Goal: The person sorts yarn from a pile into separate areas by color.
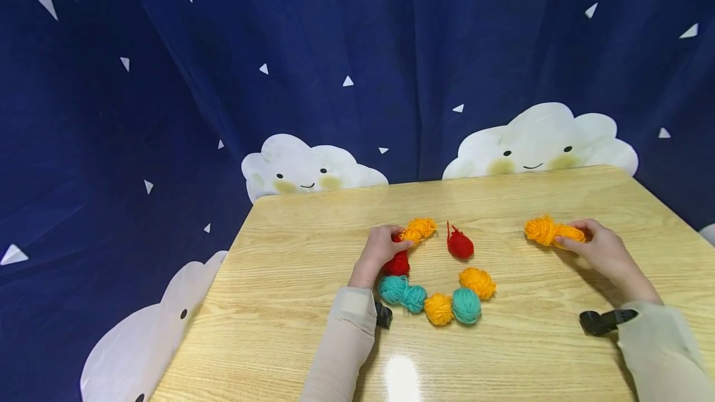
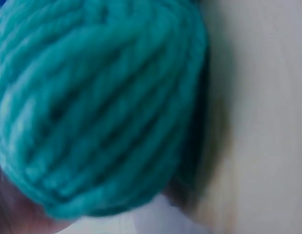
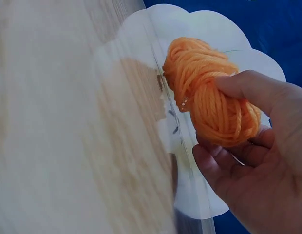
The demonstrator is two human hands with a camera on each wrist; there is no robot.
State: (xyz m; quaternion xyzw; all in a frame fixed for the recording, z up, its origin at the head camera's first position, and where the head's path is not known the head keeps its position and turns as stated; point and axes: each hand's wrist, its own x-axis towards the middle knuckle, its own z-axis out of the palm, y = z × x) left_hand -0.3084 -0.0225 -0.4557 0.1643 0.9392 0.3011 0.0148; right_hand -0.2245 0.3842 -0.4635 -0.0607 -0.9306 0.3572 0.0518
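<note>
Yarn in orange, red and teal lies in a loose ring on a pale wood-grain table (image 1: 268,327), with a person's two hands at work around it. The right hand (image 1: 606,253), well apart from the ring on its right side, pinches an orange skein (image 1: 540,230) between thumb and bent fingers; the skein is drawn in at its middle, and the right wrist view shows the thumb pressed on top near that waist. The left hand (image 1: 380,247) is at the ring's far left, fingers bent and thumb reaching across the spot where a red bundle (image 1: 398,265) meets an orange bundle (image 1: 421,228) — it touches them, but whether it grips either one I cannot tell. Nearer the person, a two-lobed teal skein (image 1: 401,293) adjoins the red bundle, followed to the right by an orange ball (image 1: 438,309), a teal ball (image 1: 466,306) and an orange clump (image 1: 478,282), each beside the next. A red ball (image 1: 460,245) with a loose strand sits apart from its neighbours, on the far right of the ring. Teal yarn fills most of the left wrist view, blurred. Behind everything hangs a navy curtain (image 1: 335,30) — white triangles, smiling clouds (image 1: 313,163).
</note>
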